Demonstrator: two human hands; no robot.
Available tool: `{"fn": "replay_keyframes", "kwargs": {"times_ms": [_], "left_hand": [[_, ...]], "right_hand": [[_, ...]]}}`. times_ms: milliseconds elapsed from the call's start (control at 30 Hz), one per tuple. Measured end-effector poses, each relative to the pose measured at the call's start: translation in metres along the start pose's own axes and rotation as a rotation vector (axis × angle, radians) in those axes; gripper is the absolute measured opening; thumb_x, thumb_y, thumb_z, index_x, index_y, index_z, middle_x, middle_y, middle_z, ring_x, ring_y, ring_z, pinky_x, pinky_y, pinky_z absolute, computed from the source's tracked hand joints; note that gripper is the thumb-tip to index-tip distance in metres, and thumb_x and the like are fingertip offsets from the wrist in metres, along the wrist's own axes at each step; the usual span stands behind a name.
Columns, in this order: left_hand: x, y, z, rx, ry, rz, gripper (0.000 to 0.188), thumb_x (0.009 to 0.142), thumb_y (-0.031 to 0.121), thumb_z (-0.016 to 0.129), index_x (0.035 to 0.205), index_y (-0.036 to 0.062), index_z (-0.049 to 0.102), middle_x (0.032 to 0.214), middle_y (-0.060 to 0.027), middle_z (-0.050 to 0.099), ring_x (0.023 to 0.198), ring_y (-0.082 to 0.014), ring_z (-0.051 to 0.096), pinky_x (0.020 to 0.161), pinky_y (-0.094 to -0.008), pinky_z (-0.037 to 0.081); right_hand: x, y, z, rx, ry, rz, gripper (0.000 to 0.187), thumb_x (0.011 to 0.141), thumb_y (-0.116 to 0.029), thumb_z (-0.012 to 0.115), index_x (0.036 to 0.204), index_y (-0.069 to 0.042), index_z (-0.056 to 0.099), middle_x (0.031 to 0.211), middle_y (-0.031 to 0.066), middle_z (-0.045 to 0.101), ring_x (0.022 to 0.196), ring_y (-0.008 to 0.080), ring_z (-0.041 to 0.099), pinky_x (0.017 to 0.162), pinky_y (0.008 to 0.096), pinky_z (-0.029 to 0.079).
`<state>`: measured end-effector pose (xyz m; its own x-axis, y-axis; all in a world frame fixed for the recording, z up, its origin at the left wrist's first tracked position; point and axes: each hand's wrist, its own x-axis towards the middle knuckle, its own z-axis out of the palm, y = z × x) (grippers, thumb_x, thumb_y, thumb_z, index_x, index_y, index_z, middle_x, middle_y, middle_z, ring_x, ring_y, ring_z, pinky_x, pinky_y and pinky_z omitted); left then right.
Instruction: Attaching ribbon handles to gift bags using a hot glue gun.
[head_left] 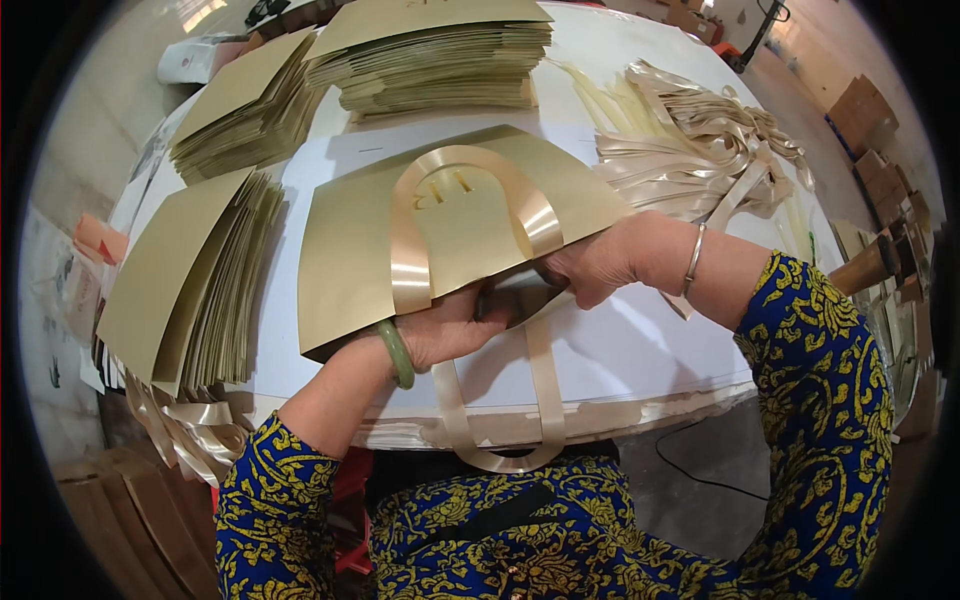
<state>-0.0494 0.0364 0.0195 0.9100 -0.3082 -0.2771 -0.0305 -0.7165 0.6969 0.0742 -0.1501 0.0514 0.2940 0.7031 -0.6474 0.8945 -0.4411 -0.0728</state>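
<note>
A gold paper bag (345,250) lies flat on the white table, its mouth toward me. One cream satin ribbon handle (408,225) arches over its upper face; a second ribbon handle (546,390) hangs past the table's near edge. My left hand (448,332), with a green bangle at the wrist, reaches into the bag's mouth, thumb pointing right and most fingers hidden inside. Closed on the right part of the mouth's edge is my right hand (600,265), its fingertips partly out of sight behind the paper. Both hands grip the bag close together.
Stacks of flat gold bags stand at the left (180,280), back left (240,110) and back centre (430,70). Cream ribbons (700,150) lie heaped at the back right. More ribbons (195,425) hang below the left stack. Cardboard boxes (862,115) stand beyond the table.
</note>
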Motion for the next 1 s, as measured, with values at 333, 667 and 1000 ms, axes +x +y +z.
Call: {"fn": "replay_keyframes", "kwargs": {"times_ms": [333, 667, 1000], "left_hand": [[-0.011, 0.007, 0.022, 0.37, 0.142, 0.034, 0.052, 0.088, 0.041, 0.058, 0.119, 0.0, 0.052, 0.123, -0.0262, 0.053, 0.112, -0.0421, 0.054, 0.098, -0.05, 0.042], [-0.023, 0.025, 0.058, 0.844, 0.285, 0.101, 0.054, 0.091, 0.04, 0.054, 0.117, -0.0079, 0.056, 0.124, -0.0258, 0.052, 0.119, -0.0364, 0.05, 0.099, -0.0539, 0.039], [-0.024, 0.021, 0.069, 0.838, 0.338, 0.123, 0.061, 0.091, 0.039, 0.056, 0.117, -0.0156, 0.056, 0.124, -0.0309, 0.052, 0.12, -0.042, 0.047, 0.109, -0.0549, 0.03]], "right_hand": [[-0.02, 0.005, -0.006, -0.281, 0.022, -0.05, 0.015, 0.073, -0.011, 0.069, 0.086, -0.005, 0.073, 0.084, 0.0119, 0.072, 0.085, 0.0333, 0.067, 0.076, 0.0449, 0.054], [-0.034, 0.008, -0.013, -0.377, 0.176, -0.178, 0.01, 0.067, -0.007, 0.067, 0.074, -0.001, 0.069, 0.075, 0.0134, 0.068, 0.078, 0.0337, 0.067, 0.07, 0.0432, 0.055], [-0.058, 0.015, 0.0, -0.861, 0.639, -0.563, 0.012, 0.068, -0.017, 0.065, 0.06, -0.008, 0.064, 0.069, 0.002, 0.06, 0.085, 0.0216, 0.059, 0.077, 0.0345, 0.049]]}}
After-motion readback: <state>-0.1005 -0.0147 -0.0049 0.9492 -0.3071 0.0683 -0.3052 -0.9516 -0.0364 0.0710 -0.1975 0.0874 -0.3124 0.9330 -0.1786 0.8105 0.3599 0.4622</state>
